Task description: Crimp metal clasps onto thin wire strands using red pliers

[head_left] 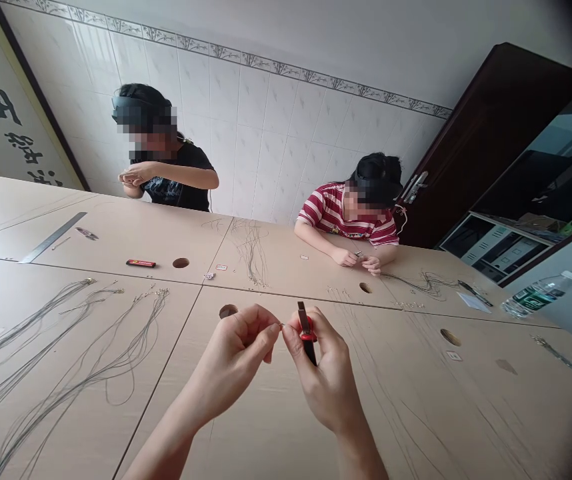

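My left hand [239,353] is raised over the table, thumb and forefinger pinched on a tiny piece at their tips, too small to identify. Close beside it, my right hand [323,367] has its fingers wrapped round black and red pliers [308,337], with the dark end pointing up. The right thumb and forefinger meet the same tiny piece. Below both hands lies the pale wooden tabletop [246,440].
Bundles of thin cords [116,347] lie at left, more cords [251,250] near the middle. A steel ruler [53,237], a red and black packet [141,264] and a water bottle [536,297] are on the table. Two people [181,177] [346,213] sit opposite.
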The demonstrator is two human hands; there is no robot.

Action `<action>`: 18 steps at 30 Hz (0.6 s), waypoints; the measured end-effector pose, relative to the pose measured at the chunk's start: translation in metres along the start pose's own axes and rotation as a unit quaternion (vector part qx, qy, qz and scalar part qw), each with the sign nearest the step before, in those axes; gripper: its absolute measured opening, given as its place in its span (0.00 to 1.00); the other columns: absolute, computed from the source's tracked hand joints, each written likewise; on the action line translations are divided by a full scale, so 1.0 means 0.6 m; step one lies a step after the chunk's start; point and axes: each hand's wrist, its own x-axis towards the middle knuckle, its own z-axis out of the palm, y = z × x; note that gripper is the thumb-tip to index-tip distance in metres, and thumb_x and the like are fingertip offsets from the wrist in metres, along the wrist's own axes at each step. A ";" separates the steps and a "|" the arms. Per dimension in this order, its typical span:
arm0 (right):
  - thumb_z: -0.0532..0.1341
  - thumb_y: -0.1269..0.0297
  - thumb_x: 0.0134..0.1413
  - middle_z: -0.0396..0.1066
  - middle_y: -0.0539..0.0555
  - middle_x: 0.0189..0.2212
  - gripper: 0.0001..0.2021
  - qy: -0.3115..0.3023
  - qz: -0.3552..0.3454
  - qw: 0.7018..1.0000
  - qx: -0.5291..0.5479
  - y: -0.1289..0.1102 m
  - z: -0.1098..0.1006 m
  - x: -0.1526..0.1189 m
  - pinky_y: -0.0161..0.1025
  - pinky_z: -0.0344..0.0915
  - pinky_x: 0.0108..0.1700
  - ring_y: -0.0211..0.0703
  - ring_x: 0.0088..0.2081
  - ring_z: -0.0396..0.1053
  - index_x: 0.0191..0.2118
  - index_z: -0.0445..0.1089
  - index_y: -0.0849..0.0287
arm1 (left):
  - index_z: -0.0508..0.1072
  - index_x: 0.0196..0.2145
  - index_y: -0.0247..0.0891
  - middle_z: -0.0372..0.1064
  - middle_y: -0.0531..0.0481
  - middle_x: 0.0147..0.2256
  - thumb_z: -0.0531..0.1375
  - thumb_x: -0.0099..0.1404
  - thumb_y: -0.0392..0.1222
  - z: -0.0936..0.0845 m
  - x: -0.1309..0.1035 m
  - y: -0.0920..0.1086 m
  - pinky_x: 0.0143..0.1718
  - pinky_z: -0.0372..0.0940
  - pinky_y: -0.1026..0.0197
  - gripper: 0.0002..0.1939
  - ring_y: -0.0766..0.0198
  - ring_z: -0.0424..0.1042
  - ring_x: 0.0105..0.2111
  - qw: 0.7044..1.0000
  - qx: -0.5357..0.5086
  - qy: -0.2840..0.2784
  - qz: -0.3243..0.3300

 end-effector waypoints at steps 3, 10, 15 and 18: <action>0.55 0.64 0.65 0.62 0.48 0.27 0.09 -0.002 0.000 1.000 0.002 0.001 -0.001 0.000 0.33 0.59 0.32 0.36 0.29 0.60 0.32 0.61 0.56 | 0.68 0.30 0.38 0.56 0.56 0.22 0.54 0.69 0.48 0.000 0.000 -0.003 0.23 0.50 0.66 0.13 0.69 0.51 0.22 1.000 -0.002 -0.003 0.005; 0.55 0.65 0.65 0.62 0.48 0.28 0.08 -0.004 0.007 1.000 0.007 0.001 -0.003 -0.001 0.33 0.59 0.33 0.36 0.29 0.61 0.32 0.61 0.56 | 0.68 0.30 0.38 0.53 0.57 0.21 0.54 0.70 0.48 0.001 0.001 -0.005 0.22 0.47 0.66 0.13 0.69 0.49 0.22 1.000 -0.011 -0.004 -0.003; 0.55 0.65 0.65 0.62 0.48 0.29 0.08 -0.011 0.004 1.000 0.012 0.002 -0.003 -0.002 0.33 0.59 0.34 0.36 0.30 0.61 0.32 0.62 0.56 | 0.68 0.32 0.38 0.53 0.58 0.22 0.54 0.70 0.48 -0.001 0.000 -0.003 0.23 0.48 0.66 0.13 0.69 0.49 0.22 1.000 -0.010 -0.007 -0.004; 0.55 0.65 0.66 0.62 0.48 0.29 0.08 -0.010 0.000 1.000 0.010 0.001 -0.003 -0.003 0.33 0.59 0.33 0.36 0.30 0.61 0.32 0.61 0.56 | 0.69 0.33 0.38 0.53 0.58 0.21 0.54 0.70 0.50 -0.002 -0.002 -0.002 0.22 0.48 0.66 0.14 0.69 0.50 0.22 1.000 -0.007 -0.006 -0.003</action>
